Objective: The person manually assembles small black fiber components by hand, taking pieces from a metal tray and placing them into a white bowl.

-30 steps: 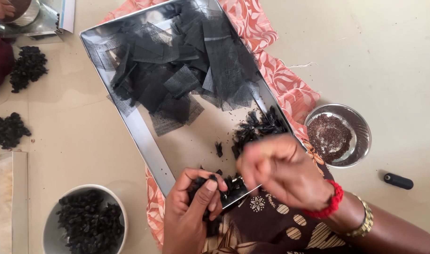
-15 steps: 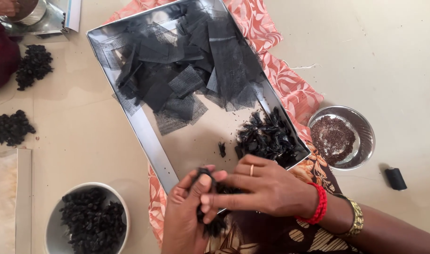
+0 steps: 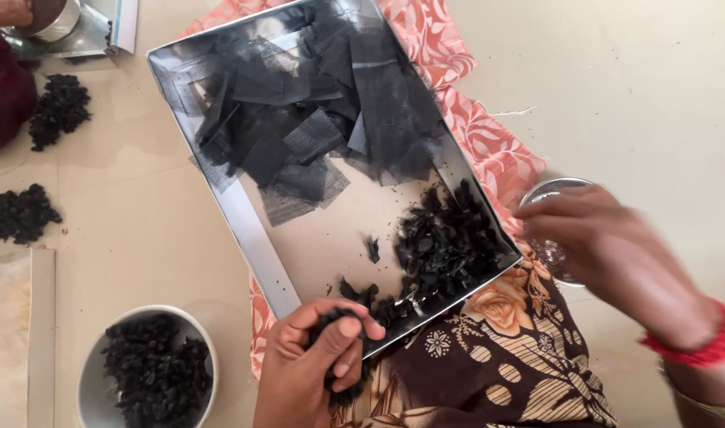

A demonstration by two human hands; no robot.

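Over on the far left, two loose dark heaps (image 3: pixel 18 214) on the pale floor (image 3: pixel 141 230), close enough to the foot traffic of hands to get scattered by a stray sleeve. Below them, a metal bowl (image 3: pixel 89 380) heaped with the same black bits (image 3: pixel 152 376), full to the brim, likely to spill if nudged. Moving right, left hand (image 3: pixel 319 357) clenched around a small black bundle (image 3: pixel 331 325), fingers pinched tight, right at the near edge of the tray. Grip looks firm, yet the bundle sits half out of the fist, so a loosened thumb could mean a dropped piece on the patterned cloth (image 3: pixel 489 357). Steel tray (image 3: pixel 251 246) tilted across the lap, square scraps of black netting (image 3: pixel 315 127) piled at the far end, a heap of finished black pieces (image 3: pixel 446 242) crowded into the near right corner. Any knee shift could slide that heap over the low rim. Further right, right hand (image 3: pixel 608 246) blurred with motion, over a small glass dish (image 3: pixel 557 198) beside the tray; open or closed, cannot tell, nothing visibly held. A fast reach like that risks tipping the dish or clipping the tray corner.
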